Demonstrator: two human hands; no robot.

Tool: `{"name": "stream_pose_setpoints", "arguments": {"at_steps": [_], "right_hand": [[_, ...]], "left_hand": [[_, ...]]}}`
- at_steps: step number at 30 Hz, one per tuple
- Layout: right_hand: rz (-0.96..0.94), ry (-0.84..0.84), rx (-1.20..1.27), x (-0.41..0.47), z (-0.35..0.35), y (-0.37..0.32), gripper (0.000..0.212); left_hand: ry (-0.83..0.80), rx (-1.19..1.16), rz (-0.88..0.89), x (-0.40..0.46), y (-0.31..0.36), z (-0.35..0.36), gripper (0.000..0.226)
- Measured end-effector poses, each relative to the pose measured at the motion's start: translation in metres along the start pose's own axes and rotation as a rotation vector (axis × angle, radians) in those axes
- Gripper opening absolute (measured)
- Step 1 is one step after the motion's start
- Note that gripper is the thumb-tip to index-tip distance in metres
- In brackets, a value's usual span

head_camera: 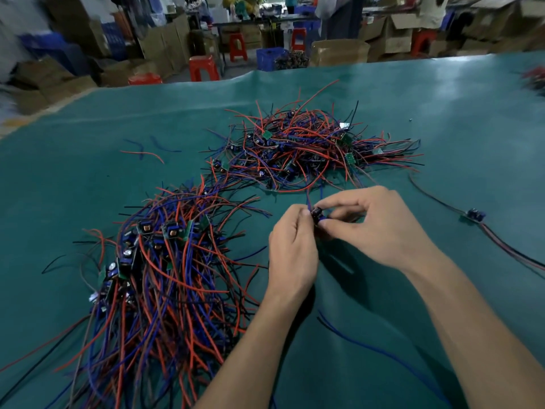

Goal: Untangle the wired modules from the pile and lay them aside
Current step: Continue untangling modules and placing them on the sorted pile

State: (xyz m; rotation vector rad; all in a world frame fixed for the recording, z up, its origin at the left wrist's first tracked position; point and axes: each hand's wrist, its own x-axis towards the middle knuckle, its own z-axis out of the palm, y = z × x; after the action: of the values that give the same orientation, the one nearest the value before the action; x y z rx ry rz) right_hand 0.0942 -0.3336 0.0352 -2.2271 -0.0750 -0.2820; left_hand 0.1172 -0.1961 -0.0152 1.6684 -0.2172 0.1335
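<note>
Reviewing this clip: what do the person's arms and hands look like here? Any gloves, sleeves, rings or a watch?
Both hands are bare: no gloves on the left hand or the right hand. Both forearms are uncovered as far as the frame shows, with no sleeve cuffs in view. No watch, bracelet or wrist strap shows on either wrist, and no rings on the visible fingers. Nails look short and unpainted.

Left hand and right hand meet, fingers pinched.

Bare green bench lies open to the right of the far tangled pile, crossed only by one lone wired module near the right edge. On the left, the near heap of wires blocks the way. A few loose wires lie on the otherwise open far-left stretch.
</note>
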Motion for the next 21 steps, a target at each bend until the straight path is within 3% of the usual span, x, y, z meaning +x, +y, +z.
{"name": "stream_pose_setpoints", "arguments": {"at_steps": [6, 15, 21], "right_hand": [[0.081, 0.014, 0.063, 0.001, -0.003, 0.008, 0.019], [0.170, -0.049, 0.486, 0.006, 0.002, 0.018, 0.013], [0.189, 0.126, 0.692, 0.008, 0.021, 0.011, 0.004]], "left_hand": [[-0.079, 0.022, 0.083, -0.003, 0.005, 0.000, 0.025], [-0.117, 0.025, 0.118, -0.003, 0.004, 0.000, 0.034], [-0.073, -0.073, 0.044, -0.002, 0.004, 0.001, 0.031]]}}
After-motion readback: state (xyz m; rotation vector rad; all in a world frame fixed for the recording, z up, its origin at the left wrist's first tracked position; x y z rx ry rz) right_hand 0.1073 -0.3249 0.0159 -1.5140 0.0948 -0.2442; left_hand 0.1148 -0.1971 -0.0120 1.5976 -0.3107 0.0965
